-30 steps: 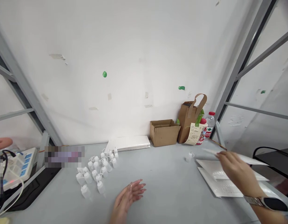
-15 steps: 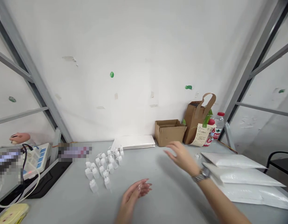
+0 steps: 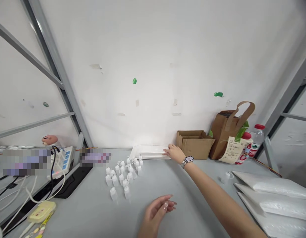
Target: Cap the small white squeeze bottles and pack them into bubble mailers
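Note:
My right hand (image 3: pixel 175 153), with a metal-banded watch on its wrist, touches the right end of a flat stack of white sheets or mailers (image 3: pixel 148 151) by the wall. Its fingers are bent but apart; no sheet is lifted off the stack. Over the grey tabletop near the front, my left hand (image 3: pixel 159 211) is loosely curled, thumb close to the fingertips, and nothing shows in it. To its left stand several small white plastic bottles (image 3: pixel 126 191) with looped caps. One more bottle (image 3: pixel 225 178) lies apart on the right, beside a pile of puffy white mailers (image 3: pixel 279 198).
An open cardboard box (image 3: pixel 196 147) stands just right of my right hand. Behind it are a brown paper bag (image 3: pixel 221 135) and drink bottles (image 3: pixel 257 138). A power strip (image 3: pixel 65 162), cables and a yellow case (image 3: pixel 42 211) lie at left.
My right hand has reached forward and left, from above the table to the white stack. My left hand keeps its curled pose. The view has turned left, so the scene sits farther right.

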Tool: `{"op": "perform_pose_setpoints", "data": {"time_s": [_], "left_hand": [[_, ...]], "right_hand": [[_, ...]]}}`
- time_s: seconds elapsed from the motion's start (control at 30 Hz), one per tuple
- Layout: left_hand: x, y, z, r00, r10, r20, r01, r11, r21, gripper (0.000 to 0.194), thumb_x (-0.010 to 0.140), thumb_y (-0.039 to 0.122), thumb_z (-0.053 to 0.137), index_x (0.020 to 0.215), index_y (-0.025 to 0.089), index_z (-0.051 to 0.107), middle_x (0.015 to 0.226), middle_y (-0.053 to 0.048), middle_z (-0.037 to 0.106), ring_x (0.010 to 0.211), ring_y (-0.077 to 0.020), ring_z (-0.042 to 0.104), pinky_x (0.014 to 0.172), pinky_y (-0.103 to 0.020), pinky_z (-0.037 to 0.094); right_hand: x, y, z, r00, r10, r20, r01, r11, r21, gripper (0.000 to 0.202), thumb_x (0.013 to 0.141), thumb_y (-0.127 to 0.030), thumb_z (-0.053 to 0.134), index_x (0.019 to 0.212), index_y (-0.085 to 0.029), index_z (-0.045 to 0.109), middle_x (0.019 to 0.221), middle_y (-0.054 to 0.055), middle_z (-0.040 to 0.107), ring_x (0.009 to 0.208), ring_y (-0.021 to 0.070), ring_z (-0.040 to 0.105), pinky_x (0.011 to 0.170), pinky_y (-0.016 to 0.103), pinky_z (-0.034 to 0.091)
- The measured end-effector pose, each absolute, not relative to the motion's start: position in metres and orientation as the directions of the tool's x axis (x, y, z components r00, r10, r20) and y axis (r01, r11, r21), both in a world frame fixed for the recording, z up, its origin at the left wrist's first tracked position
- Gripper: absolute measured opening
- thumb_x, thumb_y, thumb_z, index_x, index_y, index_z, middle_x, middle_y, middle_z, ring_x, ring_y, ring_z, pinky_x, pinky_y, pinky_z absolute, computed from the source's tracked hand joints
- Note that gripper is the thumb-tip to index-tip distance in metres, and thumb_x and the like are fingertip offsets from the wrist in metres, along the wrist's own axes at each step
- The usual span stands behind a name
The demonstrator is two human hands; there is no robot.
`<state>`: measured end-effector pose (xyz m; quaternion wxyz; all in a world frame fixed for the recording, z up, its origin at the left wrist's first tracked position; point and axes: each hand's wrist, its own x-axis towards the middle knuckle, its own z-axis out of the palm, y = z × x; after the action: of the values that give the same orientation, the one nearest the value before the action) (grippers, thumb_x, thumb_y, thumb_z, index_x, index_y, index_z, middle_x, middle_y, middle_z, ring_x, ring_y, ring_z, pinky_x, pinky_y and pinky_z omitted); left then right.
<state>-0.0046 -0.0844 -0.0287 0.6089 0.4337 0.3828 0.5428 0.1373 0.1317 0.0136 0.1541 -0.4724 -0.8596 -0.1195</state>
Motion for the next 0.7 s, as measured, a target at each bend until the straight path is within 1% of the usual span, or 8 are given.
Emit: {"op": "perform_pose_setpoints", "data": {"time_s": [0.2,0.23,0.3,0.37,0.43,0.57,0.63,0.7], "left_hand": [[-0.007,-0.083,-0.037,-0.03,0.999,0.017,-0.303,-0.025,0.953,0.04,0.069,0.048,0.062,0.097,0.019,0.067,0.109,-0.012,0.065,0.098,-0.0272,0.059,0.083,-0.036,0.047],[-0.009,-0.081,-0.04,-0.082,0.996,0.021,-0.317,-0.046,0.947,0.042,0.069,0.048,0.062,0.1,0.02,0.066,0.117,-0.012,0.06,0.105,-0.0285,0.055,0.086,-0.037,0.046],[-0.014,-0.076,-0.045,-0.156,0.988,0.009,-0.395,-0.07,0.916,0.049,0.067,0.048,0.064,0.107,0.021,0.062,0.127,-0.011,0.053,0.116,-0.0299,0.047,0.092,-0.038,0.043],[-0.018,-0.071,-0.047,-0.159,0.987,-0.032,-0.523,-0.056,0.851,0.057,0.066,0.05,0.065,0.114,0.021,0.057,0.128,-0.011,0.051,0.119,-0.0299,0.044,0.096,-0.04,0.04],[-0.02,-0.069,-0.043,-0.134,0.985,-0.109,-0.637,-0.001,0.771,0.06,0.067,0.052,0.062,0.117,0.02,0.054,0.123,-0.012,0.056,0.117,-0.0297,0.047,0.097,-0.041,0.04],[-0.018,-0.074,-0.026,-0.113,0.929,-0.353,-0.738,0.16,0.656,0.05,0.072,0.045,0.062,0.113,0.018,0.056,0.113,-0.01,0.063,0.112,-0.0286,0.052,0.093,-0.04,0.044],[-0.017,-0.077,-0.019,-0.083,0.899,-0.429,-0.716,0.246,0.653,0.044,0.07,0.032,0.068,0.111,0.018,0.056,0.116,-0.009,0.062,0.111,-0.0273,0.053,0.092,-0.038,0.046],[-0.016,-0.079,-0.015,-0.057,0.879,-0.474,-0.665,0.32,0.674,0.041,0.069,0.023,0.07,0.107,0.016,0.058,0.115,-0.01,0.062,0.108,-0.0269,0.055,0.09,-0.036,0.047]], "right_hand": [[0.154,0.087,0.036,-0.292,0.748,0.596,0.913,0.404,-0.06,0.043,0.095,-0.031,0.021,0.107,-0.011,0.056,0.087,0.012,0.055,0.083,0.0201,0.049,0.074,0.03,0.036],[0.157,0.073,0.039,-0.231,0.735,0.638,0.911,0.394,-0.124,0.045,0.095,-0.031,0.018,0.104,-0.011,0.057,0.085,0.011,0.055,0.08,0.0191,0.049,0.073,0.03,0.036],[0.163,0.042,0.042,-0.018,0.714,0.7,0.774,0.453,-0.442,0.045,0.094,-0.038,0.021,0.083,-0.013,0.057,0.073,0.006,0.05,0.069,0.0157,0.046,0.065,0.026,0.037],[0.169,0.009,0.04,0.081,0.853,0.516,0.563,0.388,-0.73,0.045,0.09,-0.048,0.027,0.068,-0.017,0.051,0.061,0.0,0.042,0.056,0.0127,0.039,0.052,0.024,0.032],[0.174,-0.022,0.032,-0.077,0.975,0.209,0.413,0.221,-0.883,0.048,0.085,-0.057,0.032,0.06,-0.017,0.046,0.054,-0.004,0.032,0.05,0.0102,0.031,0.045,0.023,0.026],[0.182,-0.066,0.013,-0.45,0.872,-0.191,0.434,0.027,-0.9,0.052,0.081,-0.06,0.038,0.052,-0.017,0.042,0.051,-0.006,0.024,0.047,0.0075,0.023,0.043,0.022,0.021],[0.193,-0.07,0.008,-0.432,0.889,-0.151,0.475,0.082,-0.876,0.049,0.082,-0.057,0.039,0.058,-0.016,0.051,0.054,-0.004,0.035,0.049,0.009,0.034,0.046,0.022,0.03],[0.214,-0.059,0.007,-0.2,0.976,0.085,0.566,0.186,-0.803,0.045,0.082,-0.057,0.038,0.074,-0.017,0.059,0.071,0.002,0.051,0.063,0.0142,0.048,0.058,0.026,0.04]]}}
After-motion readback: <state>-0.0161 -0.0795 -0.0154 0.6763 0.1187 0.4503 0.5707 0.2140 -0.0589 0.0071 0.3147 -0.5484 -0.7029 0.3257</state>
